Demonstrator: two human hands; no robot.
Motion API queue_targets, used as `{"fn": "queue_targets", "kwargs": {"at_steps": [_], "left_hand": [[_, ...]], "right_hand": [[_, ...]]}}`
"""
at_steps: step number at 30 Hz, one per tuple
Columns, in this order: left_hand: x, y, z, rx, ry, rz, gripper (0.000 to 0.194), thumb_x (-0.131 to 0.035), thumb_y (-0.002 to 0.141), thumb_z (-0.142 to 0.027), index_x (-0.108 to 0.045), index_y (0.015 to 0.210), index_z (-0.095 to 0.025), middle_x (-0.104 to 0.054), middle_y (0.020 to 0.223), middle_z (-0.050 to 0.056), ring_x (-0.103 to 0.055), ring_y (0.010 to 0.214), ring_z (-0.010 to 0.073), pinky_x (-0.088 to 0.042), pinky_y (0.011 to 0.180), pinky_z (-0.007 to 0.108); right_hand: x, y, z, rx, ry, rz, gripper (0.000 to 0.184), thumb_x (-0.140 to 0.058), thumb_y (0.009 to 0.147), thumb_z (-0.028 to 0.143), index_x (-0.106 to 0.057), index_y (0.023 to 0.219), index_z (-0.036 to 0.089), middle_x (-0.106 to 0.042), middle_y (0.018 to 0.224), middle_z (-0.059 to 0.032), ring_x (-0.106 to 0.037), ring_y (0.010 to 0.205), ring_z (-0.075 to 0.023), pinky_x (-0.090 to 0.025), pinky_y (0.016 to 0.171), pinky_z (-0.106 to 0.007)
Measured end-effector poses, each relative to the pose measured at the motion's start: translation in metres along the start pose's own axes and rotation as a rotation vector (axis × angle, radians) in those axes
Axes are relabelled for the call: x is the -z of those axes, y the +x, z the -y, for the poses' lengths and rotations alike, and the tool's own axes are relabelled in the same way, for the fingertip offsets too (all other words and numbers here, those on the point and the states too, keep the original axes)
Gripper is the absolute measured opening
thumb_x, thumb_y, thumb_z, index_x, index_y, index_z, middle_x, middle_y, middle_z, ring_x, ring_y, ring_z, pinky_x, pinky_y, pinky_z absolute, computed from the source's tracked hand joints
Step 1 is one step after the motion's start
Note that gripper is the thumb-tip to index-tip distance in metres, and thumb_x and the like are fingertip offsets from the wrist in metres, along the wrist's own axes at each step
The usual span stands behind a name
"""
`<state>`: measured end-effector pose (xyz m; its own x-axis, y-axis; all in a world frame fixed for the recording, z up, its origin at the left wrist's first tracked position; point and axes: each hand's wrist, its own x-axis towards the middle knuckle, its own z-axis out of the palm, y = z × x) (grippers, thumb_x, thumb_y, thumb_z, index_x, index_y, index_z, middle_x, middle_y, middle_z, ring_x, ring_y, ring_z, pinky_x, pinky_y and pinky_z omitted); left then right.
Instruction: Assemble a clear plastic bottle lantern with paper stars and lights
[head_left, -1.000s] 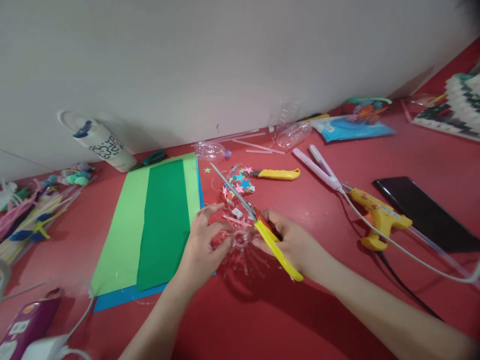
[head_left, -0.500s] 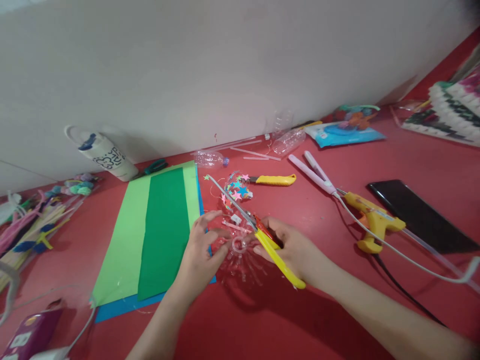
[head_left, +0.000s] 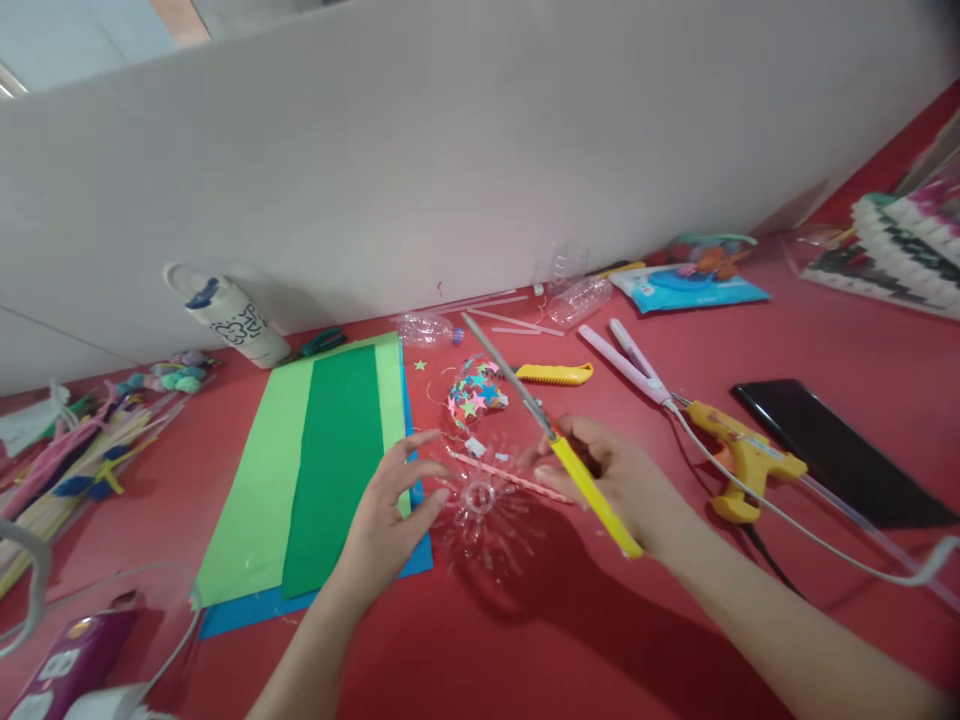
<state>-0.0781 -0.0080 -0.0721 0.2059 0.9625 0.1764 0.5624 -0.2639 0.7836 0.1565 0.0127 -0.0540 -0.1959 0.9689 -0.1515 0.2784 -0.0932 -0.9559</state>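
A clear plastic bottle top (head_left: pixel 480 495), its side cut into thin strips that splay outward, is in front of me above the red tabletop. At its left edge is my left hand (head_left: pixel 394 515), fingers apart and curved; whether the fingertips touch the strips I cannot tell. My right hand (head_left: pixel 611 480) is closed around the yellow handle of a pair of scissors (head_left: pixel 510 375), whose blades point up and to the left. Beyond the bottle top lie a pink striped stick (head_left: pixel 517 478) and a bunch of colourful star confetti (head_left: pixel 474 392).
Green and blue sheets (head_left: pixel 337 470) lie left of centre, with a white bottle (head_left: pixel 244 325) behind. A yellow cutter (head_left: pixel 555 374), a pink hair straightener (head_left: pixel 626 365), a corded yellow glue gun (head_left: pixel 750 460) and a black phone (head_left: pixel 840 450) lie on the right. Purple power strip (head_left: pixel 79 650) at lower left.
My right hand has drawn the scissors back to the right, away from the bottle top. The pink striped stick shows more fully. My left hand stays beside the strips.
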Motion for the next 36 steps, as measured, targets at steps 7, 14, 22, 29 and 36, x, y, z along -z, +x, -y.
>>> {"fn": "queue_targets", "kwargs": {"at_steps": [7,14,22,29,36], "left_hand": [[0.008,-0.018,0.008,0.173,-0.059,-0.14,0.027,-0.047,0.087,-0.035,-0.058,0.066,-0.021,-0.059,0.116,0.007,-0.052,0.111,0.0221,-0.038,0.093,0.035],[0.004,-0.032,0.006,0.276,-0.136,-0.238,0.021,-0.053,0.081,-0.04,-0.063,0.085,-0.021,-0.062,0.11,0.008,-0.056,0.105,0.0223,-0.044,0.087,0.033],[-0.01,-0.051,-0.004,0.369,-0.143,-0.295,0.032,-0.056,0.076,-0.045,-0.061,0.094,-0.02,-0.062,0.091,0.007,-0.061,0.085,0.0214,-0.05,0.072,0.032],[-0.02,-0.056,-0.01,0.278,-0.103,-0.334,0.024,-0.058,0.076,-0.04,-0.063,0.09,-0.021,-0.061,0.088,0.005,-0.059,0.081,0.0188,-0.05,0.071,0.031],[-0.018,-0.066,-0.011,0.344,-0.154,-0.354,0.024,-0.062,0.075,-0.039,-0.061,0.089,-0.02,-0.061,0.088,0.005,-0.059,0.077,0.018,-0.047,0.069,0.028]], "right_hand": [[0.033,-0.006,-0.024,0.084,-0.144,-0.126,0.017,-0.057,0.065,0.033,-0.053,0.077,0.022,-0.055,0.066,0.0029,-0.052,0.06,-0.0139,-0.042,0.053,-0.024],[0.069,-0.027,-0.044,0.058,-0.736,-0.169,0.023,-0.052,0.068,0.031,-0.061,0.087,0.021,-0.066,0.07,-0.0034,-0.062,0.062,-0.021,-0.047,0.057,-0.03],[0.074,-0.029,-0.071,0.11,-0.958,-0.178,0.027,-0.051,0.072,0.018,-0.063,0.096,0.016,-0.067,0.099,-0.0126,-0.063,0.09,-0.0262,-0.047,0.079,-0.035],[0.057,-0.006,-0.067,0.072,-1.068,-0.177,0.025,-0.053,0.079,0.021,-0.062,0.099,0.01,-0.065,0.098,-0.0168,-0.065,0.086,-0.0278,-0.046,0.071,-0.034],[0.05,-0.005,-0.063,0.093,-1.128,-0.175,0.021,-0.049,0.081,0.017,-0.062,0.095,0.009,-0.064,0.095,-0.0184,-0.063,0.087,-0.0292,-0.044,0.074,-0.036]]}}
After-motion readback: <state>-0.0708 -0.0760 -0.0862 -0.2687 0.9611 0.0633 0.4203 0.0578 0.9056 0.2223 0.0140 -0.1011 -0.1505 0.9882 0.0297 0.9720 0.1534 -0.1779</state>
